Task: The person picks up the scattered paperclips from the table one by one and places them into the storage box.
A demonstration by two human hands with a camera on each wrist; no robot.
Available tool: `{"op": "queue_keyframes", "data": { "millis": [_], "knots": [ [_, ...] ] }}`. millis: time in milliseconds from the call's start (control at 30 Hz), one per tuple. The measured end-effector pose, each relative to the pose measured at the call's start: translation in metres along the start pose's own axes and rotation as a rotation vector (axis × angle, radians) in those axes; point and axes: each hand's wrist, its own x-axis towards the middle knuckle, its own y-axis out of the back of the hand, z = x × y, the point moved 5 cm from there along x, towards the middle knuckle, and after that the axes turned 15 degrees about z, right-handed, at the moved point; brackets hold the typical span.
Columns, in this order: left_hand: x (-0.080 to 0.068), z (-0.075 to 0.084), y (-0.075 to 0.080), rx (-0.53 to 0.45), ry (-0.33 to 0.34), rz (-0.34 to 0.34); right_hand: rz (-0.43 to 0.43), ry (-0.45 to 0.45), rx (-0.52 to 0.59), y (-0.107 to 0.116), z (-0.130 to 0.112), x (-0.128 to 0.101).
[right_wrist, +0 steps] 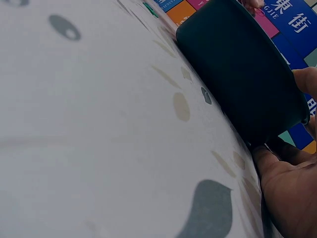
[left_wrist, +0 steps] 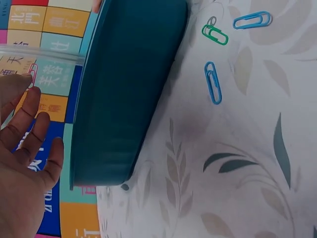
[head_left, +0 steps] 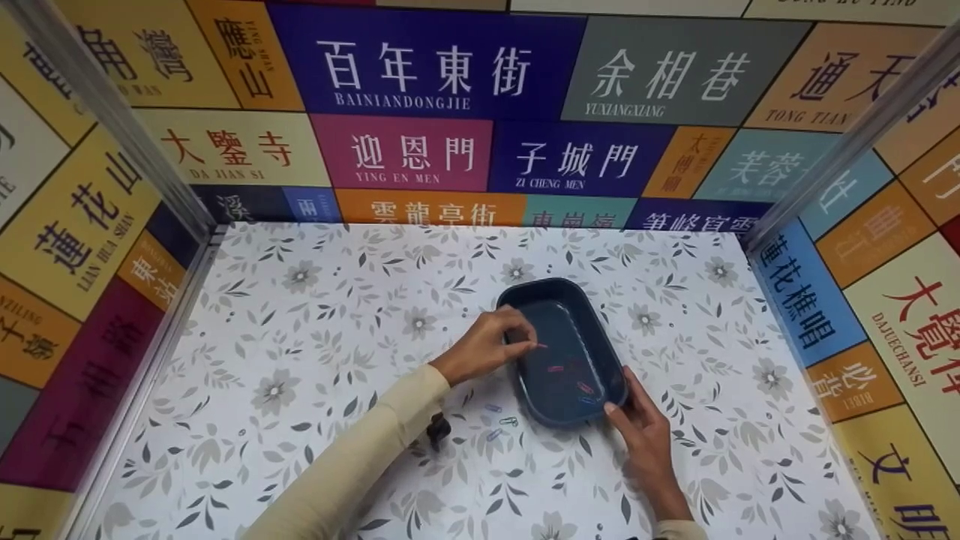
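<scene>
Between thumb and forefinger, my left hand [head_left: 487, 341] pinches a pinkish-red paper clip [left_wrist: 33, 73] above the left part of a dark blue, rounded tray [head_left: 555, 321]. The other fingers of that hand spread loosely in the left wrist view. My right hand [head_left: 646, 439] grips the tray at its near right corner, thumb at the rim and fingers along the outer wall. Inside the tray lie a pink paper clip [head_left: 555, 368], another pink one [head_left: 585, 388] and a blue one [head_left: 587, 400] near the right hand.
Left of the tray's near end, a green paper clip [left_wrist: 215, 34] and two blue ones, one nearer the tray's side [left_wrist: 213, 83] and one farther off [left_wrist: 252, 20], lie on the floral tabletop [head_left: 360, 322]. Lettered panels [head_left: 405, 154] wall in the back and both sides.
</scene>
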Motion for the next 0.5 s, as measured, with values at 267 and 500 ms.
{"op": "queue_keyframes", "data": {
  "millis": [267, 500],
  "knots": [
    [0.007, 0.002, -0.015, 0.057, -0.035, -0.057, 0.008, -0.001, -0.007, 0.0, 0.0, 0.001],
    [0.012, 0.002, -0.026, 0.095, -0.081, -0.101, -0.038, -0.028, -0.039, -0.001, -0.001, -0.001]
  ]
}}
